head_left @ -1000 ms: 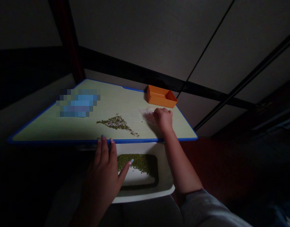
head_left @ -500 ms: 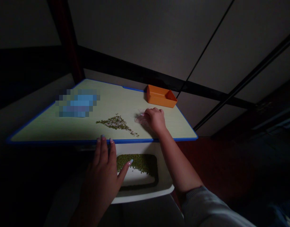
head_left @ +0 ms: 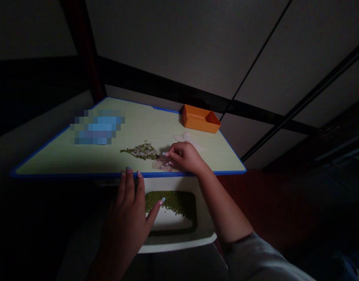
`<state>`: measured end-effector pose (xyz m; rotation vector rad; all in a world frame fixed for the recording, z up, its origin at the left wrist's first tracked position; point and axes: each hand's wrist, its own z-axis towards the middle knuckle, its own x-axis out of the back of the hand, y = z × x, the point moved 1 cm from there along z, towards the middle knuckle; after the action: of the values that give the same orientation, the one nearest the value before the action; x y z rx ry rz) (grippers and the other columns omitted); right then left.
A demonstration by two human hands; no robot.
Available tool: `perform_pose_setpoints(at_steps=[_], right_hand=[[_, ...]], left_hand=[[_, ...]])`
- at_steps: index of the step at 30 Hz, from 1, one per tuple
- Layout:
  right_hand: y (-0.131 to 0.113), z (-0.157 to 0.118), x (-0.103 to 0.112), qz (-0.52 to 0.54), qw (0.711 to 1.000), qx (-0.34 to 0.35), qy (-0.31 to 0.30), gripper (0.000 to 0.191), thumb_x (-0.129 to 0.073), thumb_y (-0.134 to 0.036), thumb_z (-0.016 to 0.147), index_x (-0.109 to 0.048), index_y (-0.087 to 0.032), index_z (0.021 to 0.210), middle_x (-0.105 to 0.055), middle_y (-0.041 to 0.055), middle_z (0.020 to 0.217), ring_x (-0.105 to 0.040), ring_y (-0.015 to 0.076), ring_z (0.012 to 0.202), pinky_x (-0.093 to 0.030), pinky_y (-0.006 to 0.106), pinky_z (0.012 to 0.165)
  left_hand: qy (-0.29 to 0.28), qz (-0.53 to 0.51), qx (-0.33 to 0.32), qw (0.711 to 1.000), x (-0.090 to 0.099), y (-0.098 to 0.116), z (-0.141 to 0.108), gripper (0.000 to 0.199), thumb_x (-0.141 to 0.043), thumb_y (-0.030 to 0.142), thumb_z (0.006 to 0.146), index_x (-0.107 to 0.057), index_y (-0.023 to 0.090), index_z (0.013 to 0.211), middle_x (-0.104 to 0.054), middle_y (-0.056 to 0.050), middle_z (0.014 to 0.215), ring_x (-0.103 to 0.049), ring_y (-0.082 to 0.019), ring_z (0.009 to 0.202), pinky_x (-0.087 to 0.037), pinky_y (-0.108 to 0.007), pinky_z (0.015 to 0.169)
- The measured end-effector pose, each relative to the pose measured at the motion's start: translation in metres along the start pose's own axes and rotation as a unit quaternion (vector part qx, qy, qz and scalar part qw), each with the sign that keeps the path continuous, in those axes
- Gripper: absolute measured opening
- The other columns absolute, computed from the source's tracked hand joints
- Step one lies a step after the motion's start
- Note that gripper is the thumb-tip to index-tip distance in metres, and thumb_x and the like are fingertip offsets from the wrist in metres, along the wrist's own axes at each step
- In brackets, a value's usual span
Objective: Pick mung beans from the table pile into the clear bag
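Note:
My left hand (head_left: 126, 212) is open, its fingertips at the front edge of the board-like table (head_left: 132, 121) and its thumb stretched over a white basin (head_left: 207, 228). Small green grains (head_left: 173, 201) lie in the basin. My right hand (head_left: 186, 156) is closed low over the tabletop, thumb against fingers; what they hold, if anything, I cannot make out. Beside its fingertips lies a pinkish, see-through-looking patch with dark bits (head_left: 164, 164). A thin spread of green grains (head_left: 142, 151) lies left of it. Behind the hand is a whitish patch (head_left: 186, 137).
An orange open box (head_left: 201, 121) stands at the table's back right. A blurred-out blue thing (head_left: 100, 128) lies at the left. A blue rim edges the table, and pale panels (head_left: 173, 47) rise behind it.
My right hand has moved left and toward the front edge, to the right end of the grain spread. The whitish patch behind it now shows. My left hand has hardly moved.

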<state>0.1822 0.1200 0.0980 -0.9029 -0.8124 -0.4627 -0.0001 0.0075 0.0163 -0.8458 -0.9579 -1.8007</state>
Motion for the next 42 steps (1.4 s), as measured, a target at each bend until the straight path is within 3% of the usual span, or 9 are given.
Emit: perform_pose_setpoints(at_steps=[9, 13, 22, 29, 35, 39, 42], right_hand=[[-0.006, 0.005, 0.002, -0.230, 0.973, -0.012, -0.030, 0.022, -0.053, -0.033, 0.091, -0.066, -0.016, 0.084, -0.065, 0.0058, 0.079, -0.055, 0.0172, 0.077, -0.032, 0.028, 0.075], [-0.005, 0.005, 0.004, -0.281, 0.959, -0.027, -0.038, 0.022, -0.051, -0.033, 0.092, -0.066, -0.017, 0.089, -0.065, 0.0087, 0.085, -0.055, 0.0202, 0.087, -0.031, 0.030, 0.077], [0.011, 0.002, 0.009, -0.301, 0.952, -0.059, 0.003, 0.021, -0.050, -0.031, 0.093, -0.065, -0.017, 0.090, -0.064, 0.0091, 0.088, -0.054, 0.0199, 0.086, -0.030, 0.029, 0.076], [0.021, 0.000, 0.013, -0.225, 0.971, -0.069, 0.041, 0.024, -0.045, -0.030, 0.095, -0.064, -0.017, 0.089, -0.062, 0.0059, 0.083, -0.053, 0.0173, 0.081, -0.031, 0.026, 0.075], [0.035, -0.004, 0.024, -0.249, 0.950, -0.153, 0.111, 0.024, -0.043, -0.029, 0.095, -0.064, -0.017, 0.094, -0.064, 0.0080, 0.088, -0.053, 0.0194, 0.083, -0.032, 0.028, 0.075], [0.038, -0.004, 0.023, -0.281, 0.935, -0.193, 0.093, 0.023, -0.043, -0.028, 0.093, -0.065, -0.019, 0.095, -0.065, 0.0089, 0.088, -0.054, 0.0211, 0.083, -0.031, 0.030, 0.075], [0.036, -0.002, 0.019, -0.297, 0.934, -0.186, 0.068, 0.023, -0.044, -0.029, 0.093, -0.065, -0.020, 0.094, -0.066, 0.0091, 0.088, -0.055, 0.0213, 0.084, -0.031, 0.030, 0.076]], left_hand=[[-0.002, -0.004, -0.002, 1.000, 0.000, 0.000, 0.001, 0.084, -0.031, 0.061, 0.085, -0.022, 0.003, 0.144, -0.013, -0.026, 0.156, -0.011, -0.035, 0.146, -0.031, -0.051, 0.111], [0.001, -0.007, -0.002, 1.000, 0.001, 0.000, 0.000, 0.083, -0.030, 0.062, 0.085, -0.023, 0.004, 0.144, -0.013, -0.025, 0.156, -0.010, -0.035, 0.146, -0.031, -0.051, 0.111], [-0.005, 0.000, 0.006, 1.000, 0.002, 0.002, 0.002, 0.084, -0.031, 0.062, 0.084, -0.027, 0.001, 0.142, -0.017, -0.027, 0.154, -0.012, -0.036, 0.146, -0.031, -0.050, 0.111], [-0.001, -0.004, 0.008, 1.000, 0.003, 0.002, 0.001, 0.081, -0.032, 0.059, 0.085, -0.027, 0.003, 0.143, -0.016, -0.025, 0.155, -0.011, -0.033, 0.146, -0.031, -0.050, 0.110], [-0.004, -0.010, 0.010, 1.000, 0.003, 0.002, 0.001, 0.081, -0.033, 0.059, 0.085, -0.026, 0.004, 0.143, -0.014, -0.024, 0.156, -0.010, -0.033, 0.146, -0.031, -0.050, 0.111], [-0.007, -0.020, 0.015, 1.000, 0.002, 0.002, 0.001, 0.082, -0.032, 0.061, 0.084, -0.024, 0.006, 0.145, -0.012, -0.023, 0.157, -0.009, -0.033, 0.147, -0.031, -0.051, 0.111], [-0.008, -0.022, 0.015, 1.000, 0.003, 0.003, 0.002, 0.082, -0.032, 0.061, 0.084, -0.024, 0.006, 0.145, -0.013, -0.023, 0.156, -0.009, -0.034, 0.146, -0.031, -0.052, 0.110]])
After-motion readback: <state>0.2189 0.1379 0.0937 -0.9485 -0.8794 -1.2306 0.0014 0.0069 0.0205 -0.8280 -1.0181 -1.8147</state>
